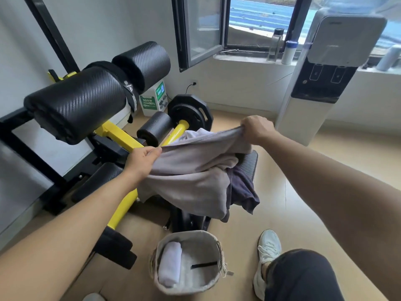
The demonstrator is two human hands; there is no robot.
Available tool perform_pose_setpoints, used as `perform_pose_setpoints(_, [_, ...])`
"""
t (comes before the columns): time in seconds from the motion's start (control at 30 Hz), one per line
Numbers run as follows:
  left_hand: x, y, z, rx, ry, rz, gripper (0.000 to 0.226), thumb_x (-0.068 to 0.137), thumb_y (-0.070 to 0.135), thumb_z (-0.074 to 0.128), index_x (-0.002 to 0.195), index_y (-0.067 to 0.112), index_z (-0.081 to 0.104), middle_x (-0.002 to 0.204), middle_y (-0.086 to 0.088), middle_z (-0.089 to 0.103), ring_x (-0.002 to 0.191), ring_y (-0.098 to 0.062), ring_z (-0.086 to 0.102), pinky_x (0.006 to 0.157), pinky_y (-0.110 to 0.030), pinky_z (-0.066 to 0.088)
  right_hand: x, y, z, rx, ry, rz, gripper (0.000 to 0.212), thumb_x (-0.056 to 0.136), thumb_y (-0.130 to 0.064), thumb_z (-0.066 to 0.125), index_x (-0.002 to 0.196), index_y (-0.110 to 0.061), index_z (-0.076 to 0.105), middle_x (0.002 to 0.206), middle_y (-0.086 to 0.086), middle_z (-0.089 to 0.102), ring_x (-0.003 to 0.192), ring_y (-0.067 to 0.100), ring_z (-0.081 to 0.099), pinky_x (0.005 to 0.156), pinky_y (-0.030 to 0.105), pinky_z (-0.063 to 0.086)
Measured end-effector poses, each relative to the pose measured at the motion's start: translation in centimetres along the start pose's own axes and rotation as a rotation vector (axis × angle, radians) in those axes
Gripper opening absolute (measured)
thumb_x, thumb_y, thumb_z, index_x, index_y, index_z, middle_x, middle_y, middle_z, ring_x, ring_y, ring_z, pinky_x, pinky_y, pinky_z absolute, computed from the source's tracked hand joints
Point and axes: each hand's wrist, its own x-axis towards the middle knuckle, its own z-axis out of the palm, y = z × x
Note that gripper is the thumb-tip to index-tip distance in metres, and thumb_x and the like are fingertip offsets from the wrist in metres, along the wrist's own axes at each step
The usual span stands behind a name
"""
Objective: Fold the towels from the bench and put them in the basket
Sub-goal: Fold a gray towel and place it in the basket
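bench (76, 103): a black and yellow gym machine on the left. Its low pad carries the pile of towels.
black cloth (130, 83): it hangs between the two big roller pads. I cannot tell if it is a towel or a strap.
left hand (143, 161): fingers and thumb are closed in a pinch on the near edge of the grey towel, above the bench.
roll (170, 266): one white towel, rolled up, lies in the basket along its left wall.
basket (186, 235): on the floor, just in front of the bench and below the hands.
grey towel (191, 170): stretched between both hands. Its upper edge is tight and the rest hangs down over the pile. It is not folded yet.
white towel (191, 134): crumpled on the bench behind the grey towel, unfolded.
dark towel (243, 192): it lies under the grey towel and hangs off the right side of the low pad, unfolded.
right hand (257, 129): closed like a fist around the far corner of the grey towel, held higher than the left hand.
dispenser (325, 72): stands on the right by the window and is no part of the task.
progress: in my judgement the task is at an early stage. One towel looks finished. The grey towel is held out for its first fold. At least two more wait on the bench.
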Motion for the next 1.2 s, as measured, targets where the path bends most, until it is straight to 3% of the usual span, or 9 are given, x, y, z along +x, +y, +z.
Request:
perform_pose_setpoints(0.17, [1.6, 1.2, -0.4, -0.197, 0.138, -0.121, 0.050, 0.094, 0.047, 0.059, 0.073, 0.003, 0.052, 0.073, -0.004, 0.040, 0.072, -0.019, 0.036, 0.069, -0.034, 0.028, 0.5, -0.4, -2.7, 0.787, -0.033, 0.132, 0.009, 0.080, -0.006, 0.058, 0.077, -0.010, 0.066, 0.075, 0.008, 0.062, 0.070, 0.023, 0.060, 0.059, 0.030, 0.051])
perform_pose_setpoints(0.3, [1.4, 4.7, -1.3, -0.386, 0.278, -0.104, 0.032, 0.099, 0.036, 0.061, 0.076, 0.014, 0.060, 0.082, -0.004, 0.047, 0.076, -0.017, 0.043, 0.066, -0.031, 0.037, -3.0, -2.5, -7.0, 1.164, -0.230, -0.070, 0.027, 0.083, 0.005, 0.070, 0.108, 0.010, 0.063, 0.086, 0.015, 0.063, 0.072, 0.022, 0.065, 0.068, 0.032, 0.059])
perform_pose_setpoints(0.5, [-3.4, 9.9, -6.3, -0.465, 0.420, 0.149, 0.037, 0.093, 0.040, 0.064, 0.059, 0.026, 0.062, 0.065, 0.008, 0.047, 0.068, -0.008, 0.043, 0.061, -0.026, 0.038, -10.6, -6.5, -9.8, 1.066, -0.111, -0.310, 0.025, 0.091, -0.008, 0.071, 0.104, 0.010, 0.059, 0.071, 0.017, 0.063, 0.049, 0.018, 0.062, 0.044, 0.029, 0.051])
perform_pose_setpoints(0.63, [-9.0, 10.5, -8.6, -0.240, 0.293, 0.293, 0.016, 0.092, 0.040, 0.072, 0.084, 0.027, 0.066, 0.079, 0.008, 0.061, 0.073, -0.001, 0.055, 0.068, -0.020, 0.047, -16.0, -8.8, -8.9, 0.900, -0.057, -0.415, 0.019, 0.090, -0.022, 0.075, 0.094, -0.004, 0.069, 0.071, 0.009, 0.063, 0.051, 0.013, 0.058, 0.045, 0.028, 0.046])
perform_pose_setpoints(0.77, [-14.5, 8.5, -9.1, -0.146, 0.158, 0.255, 0.037, 0.078, 0.052, 0.081, 0.097, 0.030, 0.059, 0.084, 0.000, 0.062, 0.074, -0.008, 0.056, 0.070, -0.022, 0.047, -20.8, -11.3, -6.6, 0.890, -0.018, -0.490, 0.008, 0.089, -0.020, 0.076, 0.086, -0.022, 0.069, 0.072, -0.006, 0.059, 0.059, 0.004, 0.053, 0.062, 0.029, 0.048])
perform_pose_setpoints(0.97, [-22.2, 4.0, -6.8, -0.117, -0.234, 0.157, 0.042, 0.072, 0.052, 0.084, 0.108, 0.032, 0.075, 0.061, 0.008, 0.049, 0.061, -0.006, 0.045, 0.062, -0.020, 0.038, -26.7, -14.3, -2.2, 0.815, -0.127, -0.516, 0.011, 0.087, -0.019, 0.078, 0.091, -0.010, 0.072, 0.077, 0.008, 0.068, 0.057, 0.016, 0.062, 0.056, 0.025, 0.051])
perform_pose_setpoints(1.07, [-24.7, 0.4, -5.0, -0.059, -0.341, 0.090, 0.034, 0.071, 0.052, 0.085, 0.099, 0.035, 0.077, 0.085, 0.005, 0.076, 0.082, -0.003, 0.064, 0.078, -0.022, 0.048, -29.0, -14.5, 0.7, 0.802, -0.178, -0.482, 0.012, 0.087, -0.018, 0.078, 0.089, -0.008, 0.071, 0.072, -0.001, 0.063, 0.054, 0.002, 0.054, 0.055, 0.017, 0.044])
perform_pose_setpoints(1.13, [-26.3, -2.0, -3.9, -0.056, -0.328, 0.067, 0.008, 0.081, 0.040, 0.082, 0.085, 0.036, 0.077, 0.082, 0.012, 0.076, 0.079, 0.003, 0.064, 0.078, -0.021, 0.049, -30.3, -14.1, 2.8, 0.787, -0.195, -0.455, 0.008, 0.086, -0.019, 0.078, 0.088, -0.013, 0.072, 0.070, -0.007, 0.060, 0.055, 0.000, 0.052, 0.055, 0.014, 0.042])
perform_pose_setpoints(1.2, [-27.9, -4.4, -3.1, -0.069, -0.291, 0.013, 0.016, 0.088, 0.029, 0.078, 0.076, 0.038, 0.074, 0.075, 0.011, 0.072, 0.073, 0.002, 0.062, 0.075, -0.024, 0.049, -31.5, -13.2, 4.9, 0.738, -0.221, -0.429, 0.008, 0.085, -0.022, 0.078, 0.089, -0.018, 0.073, 0.075, -0.008, 0.063, 0.060, 0.004, 0.054, 0.059, 0.019, 0.045])
